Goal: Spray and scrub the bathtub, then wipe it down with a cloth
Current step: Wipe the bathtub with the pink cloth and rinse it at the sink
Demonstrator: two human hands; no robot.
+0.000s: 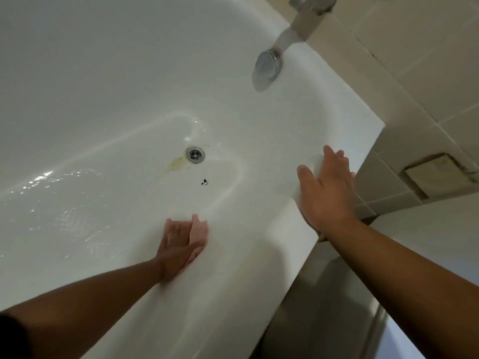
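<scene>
From my remote seat, I see left fingers (pixel 198 226) straight and together, the left hand (pixel 181 244) pressed flat on the tub's (pixel 103 99) inner wall, holding nothing. Right fingers (pixel 330 155) are spread, and the right hand (pixel 324 187) lies flat on the tub rim over a pale shape (pixel 316 164); cloth or sponge, I cannot tell. Between the hands lies the drain (pixel 195 154), a yellow stain (pixel 176 163) beside it. Water (pixel 51 190) glints on the tub floor. A tap (pixel 305 19) juts from the tiles (pixel 427 73).
</scene>
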